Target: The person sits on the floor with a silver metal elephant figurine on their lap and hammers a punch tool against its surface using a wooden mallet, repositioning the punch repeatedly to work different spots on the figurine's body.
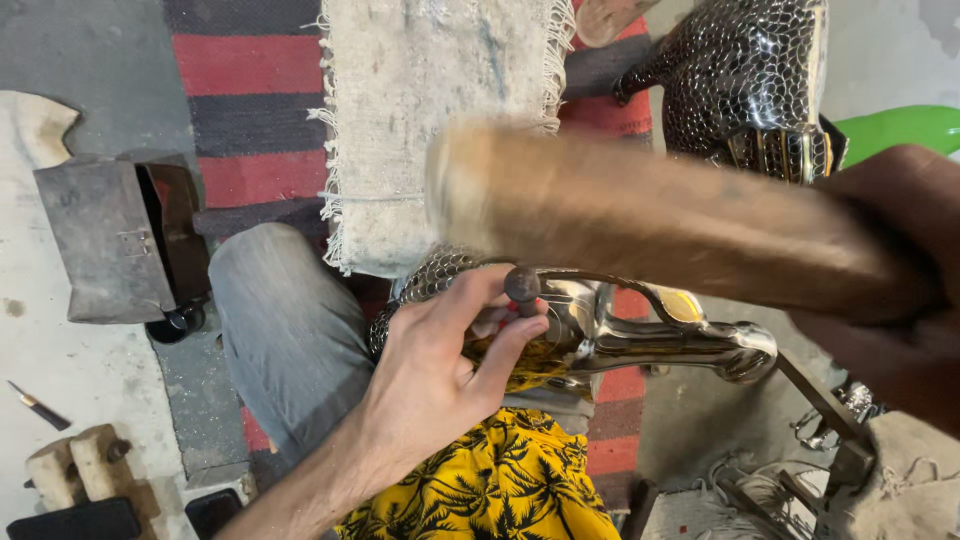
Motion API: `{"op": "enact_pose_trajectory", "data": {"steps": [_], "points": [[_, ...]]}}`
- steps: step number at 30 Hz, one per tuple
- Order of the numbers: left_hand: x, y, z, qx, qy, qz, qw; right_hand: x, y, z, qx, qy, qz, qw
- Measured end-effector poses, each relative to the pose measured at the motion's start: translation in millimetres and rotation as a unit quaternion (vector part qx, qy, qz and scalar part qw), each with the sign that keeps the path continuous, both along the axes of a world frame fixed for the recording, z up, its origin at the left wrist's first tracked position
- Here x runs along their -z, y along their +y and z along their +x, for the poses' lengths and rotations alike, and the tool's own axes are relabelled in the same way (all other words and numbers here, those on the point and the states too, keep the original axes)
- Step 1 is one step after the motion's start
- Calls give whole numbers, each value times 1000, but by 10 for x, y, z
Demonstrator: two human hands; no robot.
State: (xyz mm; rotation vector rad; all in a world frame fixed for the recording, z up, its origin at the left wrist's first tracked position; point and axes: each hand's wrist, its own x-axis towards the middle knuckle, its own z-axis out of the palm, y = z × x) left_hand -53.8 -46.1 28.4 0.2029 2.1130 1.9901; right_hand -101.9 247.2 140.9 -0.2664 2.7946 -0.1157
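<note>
My left hand (440, 375) has a tight grip on a small punch (521, 287). My fingers pinch it, and its round dark top sticks up. The punch stands on a shiny metal piece (640, 340), which lies on my lap and reaches out toward 3 o'clock. Part of that piece has a scale pattern, just at 11 o'clock from my thumb.

My right hand (900, 300), at 3 o'clock, has a full grip around a wooden mallet (640, 215). The mallet is blurry. Its thick head hangs just above the punch, at 12 o'clock from it.

Under my left hand are my grey trouser leg (285, 330) and a yellow cloth with black palm trees (500, 480). At 12 o'clock lies a white fringed rug (430, 110) on a red and dark striped mat (245, 100). At 1 o'clock stands a dark shiny figure with scales (745, 75). At 9 o'clock sits a grey metal block (105, 240) on the floor.
</note>
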Motion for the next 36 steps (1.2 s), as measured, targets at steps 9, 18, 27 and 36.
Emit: {"op": "enact_pose_trajectory", "data": {"steps": [9,18,27,36], "points": [[-196,-87,-504,226,65,-58,970,68,121,361,65,1,91,994],[127,223,-1170,231,106,91,963,367,224,1413,367,159,-67,914],[558,397,-1180,278,-76,219,932,1472,195,1650,405,253,-579,661],[151,-214,-261,182,-11,193,964,1438,253,1696,314,156,-705,616]]}}
